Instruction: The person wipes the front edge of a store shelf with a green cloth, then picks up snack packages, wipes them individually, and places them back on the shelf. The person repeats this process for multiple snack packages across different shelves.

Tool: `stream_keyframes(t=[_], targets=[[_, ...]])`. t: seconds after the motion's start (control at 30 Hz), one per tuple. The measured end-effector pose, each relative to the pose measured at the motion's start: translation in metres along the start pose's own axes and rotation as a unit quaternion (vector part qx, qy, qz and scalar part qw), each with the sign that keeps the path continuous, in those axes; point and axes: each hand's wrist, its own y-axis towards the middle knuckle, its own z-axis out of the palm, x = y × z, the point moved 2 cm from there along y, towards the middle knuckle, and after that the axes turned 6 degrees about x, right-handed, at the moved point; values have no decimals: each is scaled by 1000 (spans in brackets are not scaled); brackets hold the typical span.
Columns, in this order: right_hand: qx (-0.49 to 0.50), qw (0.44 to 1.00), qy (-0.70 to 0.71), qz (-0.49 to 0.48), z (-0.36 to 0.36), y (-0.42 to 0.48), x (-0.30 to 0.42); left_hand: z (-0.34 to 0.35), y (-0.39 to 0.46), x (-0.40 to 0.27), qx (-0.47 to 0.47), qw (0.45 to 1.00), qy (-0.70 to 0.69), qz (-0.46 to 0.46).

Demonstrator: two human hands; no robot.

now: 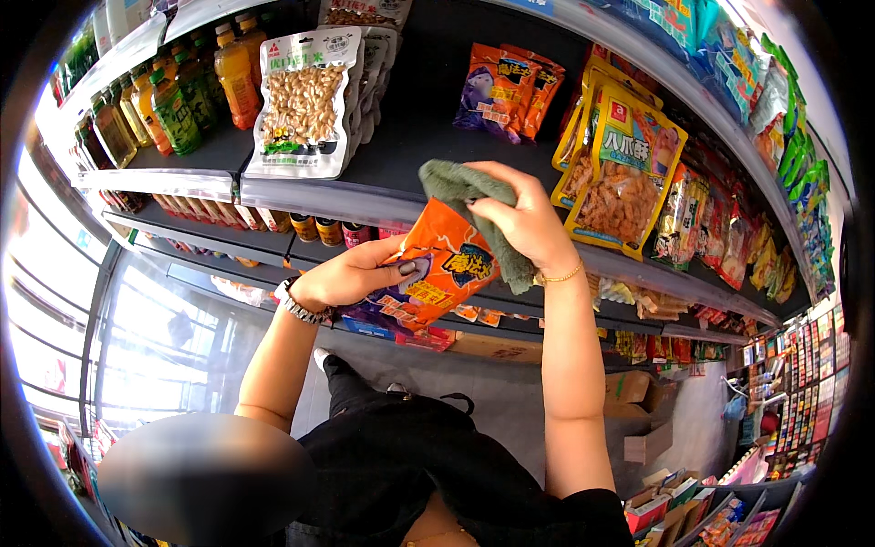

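Observation:
My left hand (362, 273) grips an orange and purple snack bag (437, 273) by its left side, thumb on the front. A green cloth (502, 232) is held in my right hand (526, 219), against the bag's upper right edge. Both hands are in front of the shelf's edge. Behind them on the dark shelf stand similar orange snack bags (509, 92). To their left is a row of white peanut packs (304, 102), and to their right are yellow snack bags (622, 171).
Drink bottles (174, 109) line the shelf at the left. Lower shelves hold cans (330, 231) and packets. Cardboard boxes (625, 396) lie on the floor at the right. More bagged snacks (735, 68) fill the shelf at the upper right.

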Motion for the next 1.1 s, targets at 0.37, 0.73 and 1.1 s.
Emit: stream_keyframes(t=[0.37, 0.73, 1.1], targets=[[70, 989, 128, 33, 10, -1, 5, -3, 1, 11, -8, 1000, -3, -29], [-49, 989, 141, -5, 21, -3, -1, -1, 4, 4, -18, 999, 16, -20], [-120, 985, 117, -32, 25, -4, -11, -5, -4, 7, -106, 992, -53, -52]])
